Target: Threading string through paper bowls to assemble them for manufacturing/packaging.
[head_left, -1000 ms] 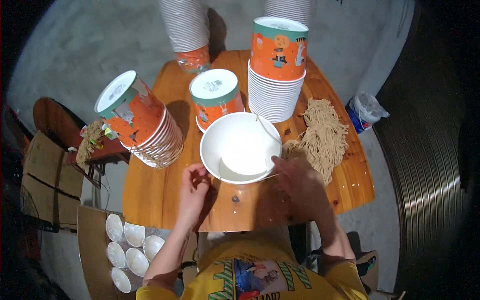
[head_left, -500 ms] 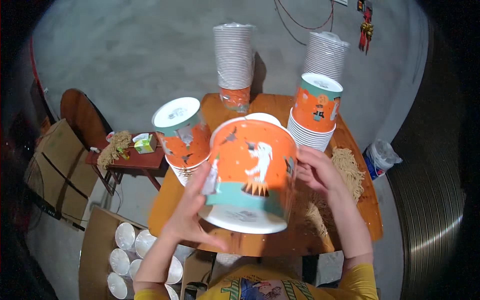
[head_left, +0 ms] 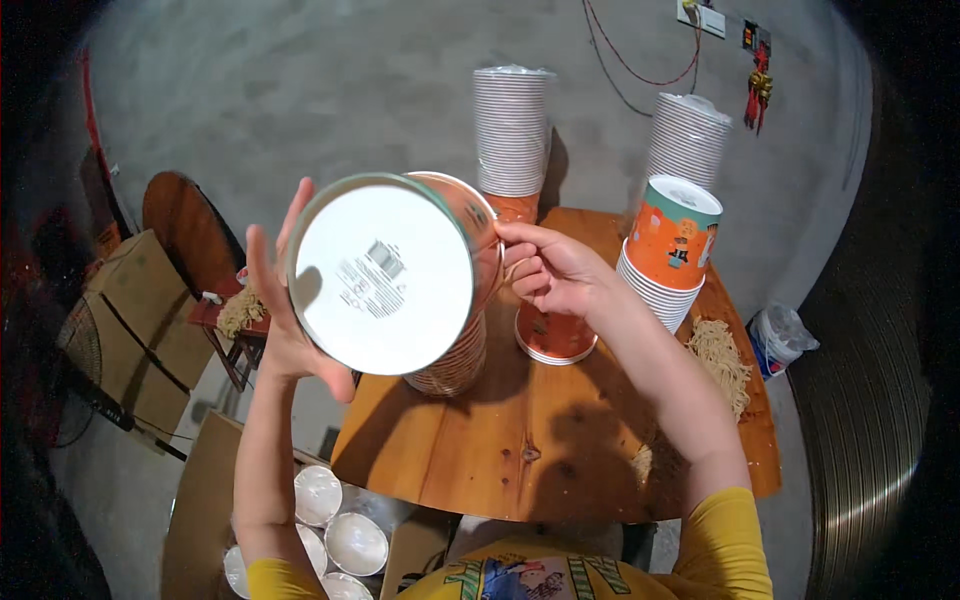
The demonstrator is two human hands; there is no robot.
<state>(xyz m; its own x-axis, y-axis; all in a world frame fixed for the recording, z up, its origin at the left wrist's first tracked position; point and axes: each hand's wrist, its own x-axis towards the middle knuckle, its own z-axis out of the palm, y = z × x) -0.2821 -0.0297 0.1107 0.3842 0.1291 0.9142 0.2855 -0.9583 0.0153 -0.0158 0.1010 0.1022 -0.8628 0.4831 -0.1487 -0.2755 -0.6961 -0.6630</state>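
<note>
An orange and green paper bucket is tilted, its round white base facing me. My right hand pinches its rim on the right side. My left hand is against or just beside its left side, fingers and thumb spread wide; whether the palm presses on it I cannot tell. Behind and below it stands a stack of buckets, mostly hidden. To the right of that stack an orange bucket rests rim down on the wooden table, partly covered by my right hand.
A plastic-wrapped bucket stack stands at the back, another stack at back right. Before the latter, an upturned bucket tops more nested ones. Raffia-like strands lie on the right. A cardboard box of white-lined buckets sits lower left.
The bucket has moved up and left and turned its base toward me. My left hand's fingers have spread, and my right hand now pinches the rim. The view has shifted slightly.
</note>
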